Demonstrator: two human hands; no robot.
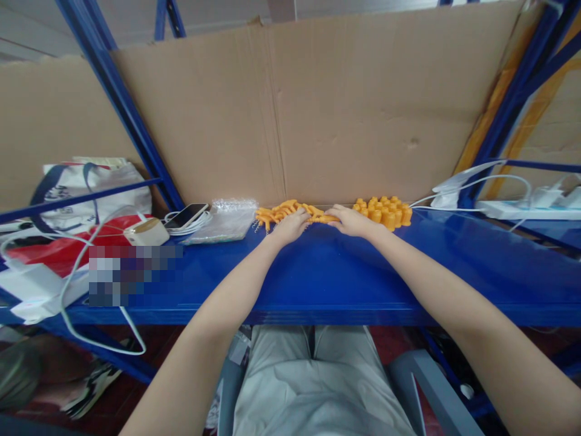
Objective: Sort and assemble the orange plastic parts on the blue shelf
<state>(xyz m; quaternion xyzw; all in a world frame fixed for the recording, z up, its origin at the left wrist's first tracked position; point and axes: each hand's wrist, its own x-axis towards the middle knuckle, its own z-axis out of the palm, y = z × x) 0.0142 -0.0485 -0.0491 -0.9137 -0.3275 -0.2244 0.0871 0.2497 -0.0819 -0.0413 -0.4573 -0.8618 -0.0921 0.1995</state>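
Observation:
My left hand [294,226] rests on a pile of orange branching plastic pieces [278,212], its fingers stretched out over them. Small metal chains hang from several pieces along the near and left side of the pile. My right hand [350,221] lies at the right end of the same pile, fingers extended and touching the orange pieces there. The exact shape of the pieces beneath both hands is hidden. Just beyond my right hand stands a tight group of orange knobbed, cup-like pieces [384,212].
On the blue shelf [336,272], a clear plastic bag [229,223], a phone [187,215] and a coiled white cable lie left. Farther left are chargers [31,289] and a tote bag [97,194]. Cardboard [345,109] walls the back; a power strip [521,209] sits right.

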